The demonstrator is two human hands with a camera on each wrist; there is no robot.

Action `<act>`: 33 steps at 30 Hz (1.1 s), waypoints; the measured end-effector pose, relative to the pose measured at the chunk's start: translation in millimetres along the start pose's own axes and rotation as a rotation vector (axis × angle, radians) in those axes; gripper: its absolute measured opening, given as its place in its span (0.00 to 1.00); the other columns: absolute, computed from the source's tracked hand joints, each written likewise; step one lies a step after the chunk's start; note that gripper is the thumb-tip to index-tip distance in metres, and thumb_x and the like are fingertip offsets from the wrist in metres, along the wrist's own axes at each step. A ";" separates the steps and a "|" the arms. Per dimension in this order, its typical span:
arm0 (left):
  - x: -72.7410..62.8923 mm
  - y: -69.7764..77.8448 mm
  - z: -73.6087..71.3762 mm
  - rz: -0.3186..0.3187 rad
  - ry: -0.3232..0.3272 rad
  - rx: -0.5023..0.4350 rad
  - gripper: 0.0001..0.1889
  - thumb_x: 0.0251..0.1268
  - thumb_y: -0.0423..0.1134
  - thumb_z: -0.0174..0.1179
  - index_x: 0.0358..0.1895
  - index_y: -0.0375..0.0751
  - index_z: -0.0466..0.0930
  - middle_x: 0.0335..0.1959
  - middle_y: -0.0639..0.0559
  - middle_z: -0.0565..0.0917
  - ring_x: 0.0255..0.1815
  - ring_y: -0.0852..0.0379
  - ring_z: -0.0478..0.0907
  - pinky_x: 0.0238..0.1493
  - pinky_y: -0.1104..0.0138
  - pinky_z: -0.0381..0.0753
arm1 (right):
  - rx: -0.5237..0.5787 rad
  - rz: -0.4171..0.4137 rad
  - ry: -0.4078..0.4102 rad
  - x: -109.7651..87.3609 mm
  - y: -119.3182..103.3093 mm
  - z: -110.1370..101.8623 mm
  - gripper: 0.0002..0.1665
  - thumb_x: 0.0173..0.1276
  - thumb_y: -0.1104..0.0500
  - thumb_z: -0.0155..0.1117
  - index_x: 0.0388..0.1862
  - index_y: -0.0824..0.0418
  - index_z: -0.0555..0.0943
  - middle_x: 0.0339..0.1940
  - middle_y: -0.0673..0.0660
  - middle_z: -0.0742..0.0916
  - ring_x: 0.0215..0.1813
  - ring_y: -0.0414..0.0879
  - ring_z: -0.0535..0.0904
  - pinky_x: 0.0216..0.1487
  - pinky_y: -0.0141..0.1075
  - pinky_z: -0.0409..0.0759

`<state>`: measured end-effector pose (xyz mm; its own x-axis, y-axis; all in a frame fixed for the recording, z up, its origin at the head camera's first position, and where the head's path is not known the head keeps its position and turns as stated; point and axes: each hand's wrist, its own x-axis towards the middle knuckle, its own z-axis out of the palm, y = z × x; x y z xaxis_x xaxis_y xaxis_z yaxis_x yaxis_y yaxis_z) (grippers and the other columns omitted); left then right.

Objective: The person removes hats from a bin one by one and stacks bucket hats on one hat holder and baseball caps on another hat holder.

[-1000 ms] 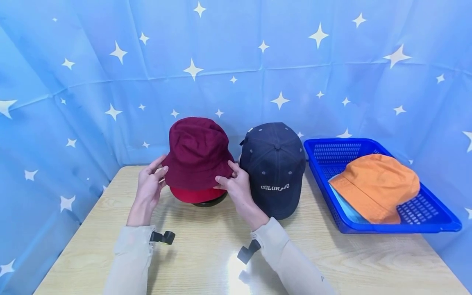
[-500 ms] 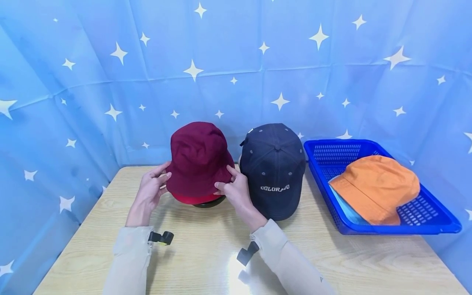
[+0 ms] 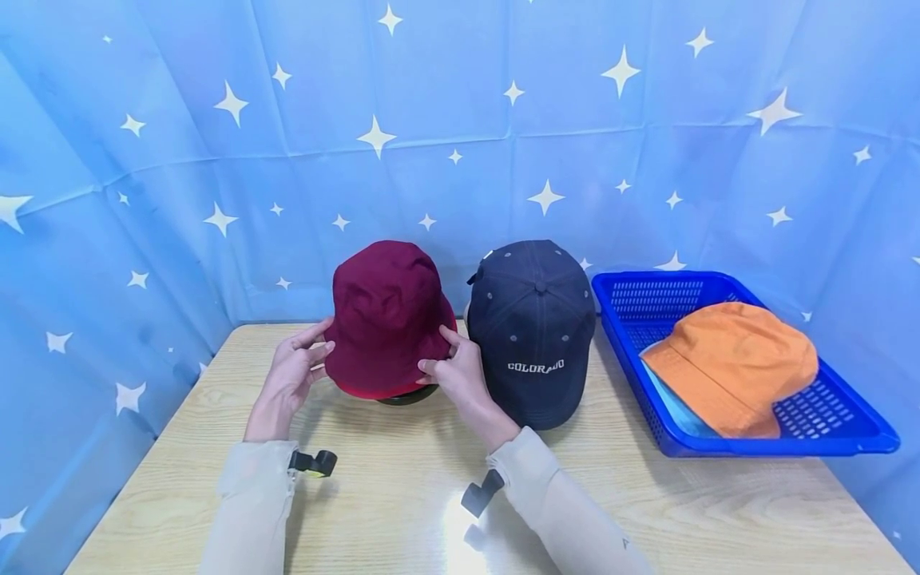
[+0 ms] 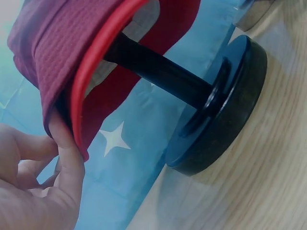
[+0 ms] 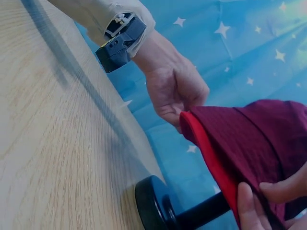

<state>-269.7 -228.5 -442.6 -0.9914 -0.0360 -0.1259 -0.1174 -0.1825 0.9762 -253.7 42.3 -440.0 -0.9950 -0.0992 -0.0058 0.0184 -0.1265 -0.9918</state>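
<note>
The maroon hat point(image 3: 384, 303) is matt, softly creased cloth, its brim ridged with stitching; the red hat point(image 5: 211, 155) shows a smooth cloth edge. The black stand point(image 4: 206, 103) is smooth and glossy, whether metal or plastic unclear. The navy cap point(image 3: 535, 323) and orange hat point(image 3: 733, 359) are matt cloth, the basket point(image 3: 826, 445) shiny perforated plastic, the desk point(image 3: 388, 495) smooth wood grain with glare, the curtain point(image 3: 460, 96) creased fabric.

The bucket hat point(image 3: 388, 311) is plain burgundy, the brim point(image 4: 78, 103) beneath it bright red, the stand point(image 4: 165, 74) black. The cap point(image 3: 535, 311) is dark navy with white lettering point(image 3: 535, 366). Toward the right edge of the table point(image 3: 395, 511), itself pale streaky wood grain, the basket point(image 3: 791, 445) is royal blue, the sun hat point(image 3: 733, 359) in it plain orange, the piece point(image 3: 677, 407) under that light blue. White four-pointed stars point(image 3: 377, 136) pattern the sky-blue backdrop point(image 3: 460, 72).
</note>
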 end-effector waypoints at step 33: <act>-5.3 7.6 -6.1 -0.055 -0.039 0.062 0.29 0.76 0.28 0.54 0.77 0.44 0.64 0.38 0.59 0.85 0.33 0.65 0.86 0.35 0.70 0.89 | -0.175 0.141 -0.191 -5.6 -24.3 -7.7 0.53 0.70 0.69 0.62 0.85 0.64 0.42 0.84 0.66 0.58 0.63 0.62 0.84 0.59 0.51 0.87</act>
<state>-265.1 -235.7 -435.6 -0.9848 0.0112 -0.1735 -0.1735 -0.1219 0.9773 -249.3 53.6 -416.9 -0.9471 -0.2901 -0.1373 0.1214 0.0724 -0.9900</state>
